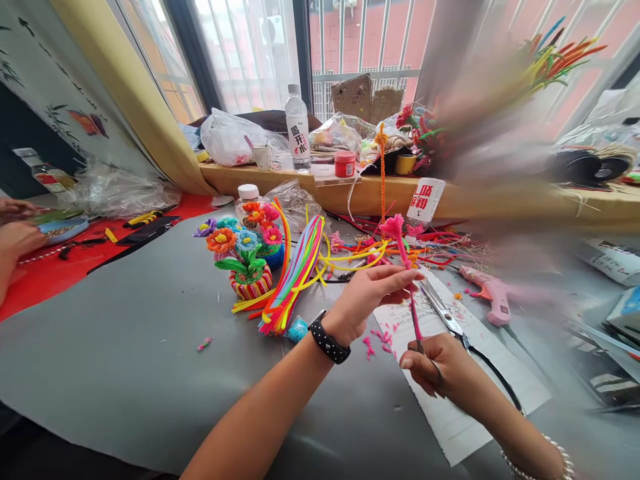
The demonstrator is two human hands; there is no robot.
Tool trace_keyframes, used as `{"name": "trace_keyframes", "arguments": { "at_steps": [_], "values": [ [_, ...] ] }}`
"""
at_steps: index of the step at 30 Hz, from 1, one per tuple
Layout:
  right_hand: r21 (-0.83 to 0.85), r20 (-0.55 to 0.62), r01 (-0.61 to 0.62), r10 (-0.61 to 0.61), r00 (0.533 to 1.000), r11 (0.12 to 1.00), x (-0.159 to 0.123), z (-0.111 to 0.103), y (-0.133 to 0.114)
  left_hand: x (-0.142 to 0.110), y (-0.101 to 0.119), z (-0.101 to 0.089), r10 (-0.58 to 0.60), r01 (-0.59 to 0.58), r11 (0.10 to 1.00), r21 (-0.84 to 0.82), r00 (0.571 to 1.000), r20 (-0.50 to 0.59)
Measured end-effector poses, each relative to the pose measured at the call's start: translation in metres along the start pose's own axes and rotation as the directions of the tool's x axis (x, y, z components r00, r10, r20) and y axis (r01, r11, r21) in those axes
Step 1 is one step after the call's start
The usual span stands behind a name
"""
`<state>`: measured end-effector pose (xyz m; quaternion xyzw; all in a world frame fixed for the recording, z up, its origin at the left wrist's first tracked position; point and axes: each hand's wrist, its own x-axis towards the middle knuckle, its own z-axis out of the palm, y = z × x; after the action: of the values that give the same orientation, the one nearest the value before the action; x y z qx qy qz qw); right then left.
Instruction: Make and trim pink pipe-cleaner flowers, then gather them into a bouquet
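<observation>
My left hand (373, 293), wearing a black dotted wristband, pinches a pink pipe-cleaner flower (393, 230) by its fuzzy stem, bloom upward. Below it, my right hand (433, 363) is closed around small scissors (420, 345); a metal loop shows at the fingers. Their blades lie along the lower stem, and I cannot tell whether they are apart. Pink fuzz clippings (385, 339) are scattered beneath my hands, partly on a written paper sheet (450, 427). Large scissors (447, 313) with black handles rest on that sheet, just beyond my right hand.
Left of my hands stand potted pipe-cleaner flowers (250, 283) and a bundle of coloured pipe cleaners (295, 277). A pink glue gun (493, 293) lies to the right. Bottles and bags line the sill (240, 179). Another person's hand (20, 243) is at far left. The right side is blurred.
</observation>
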<state>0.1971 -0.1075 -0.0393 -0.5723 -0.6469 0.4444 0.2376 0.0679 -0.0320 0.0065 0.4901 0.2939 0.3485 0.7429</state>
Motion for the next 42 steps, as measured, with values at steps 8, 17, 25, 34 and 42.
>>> {"name": "trace_keyframes", "arguments": {
  "at_steps": [8, 17, 25, 34, 42],
  "values": [
    [0.066, 0.05, -0.015, 0.012, 0.999, 0.998, 0.0, -0.001, 0.001, -0.001, 0.01, -0.008, 0.067, -0.067, 0.998, 0.012, 0.998, -0.02],
    [0.451, 0.25, -0.118, 0.002, 0.968, 0.885, 0.0, -0.008, 0.006, 0.001, 0.013, -0.017, 0.102, -0.101, 0.995, 0.016, 0.993, -0.06],
    [0.773, 0.451, -0.303, -0.147, 0.88, 0.558, -0.001, 0.001, 0.009, 0.001, 0.013, -0.017, 0.095, -0.089, 0.993, 0.077, 0.992, -0.08],
    [0.86, 0.462, -0.43, -0.06, 0.885, 0.276, 0.003, 0.009, 0.003, 0.002, 0.012, -0.017, 0.108, -0.102, 0.993, 0.063, 0.988, -0.108],
    [0.896, -0.032, 0.003, 0.057, 0.998, 0.443, 0.0, 0.007, -0.008, 0.002, 0.008, -0.012, 0.093, -0.088, 0.993, 0.082, 0.993, -0.067]
  ]
}}
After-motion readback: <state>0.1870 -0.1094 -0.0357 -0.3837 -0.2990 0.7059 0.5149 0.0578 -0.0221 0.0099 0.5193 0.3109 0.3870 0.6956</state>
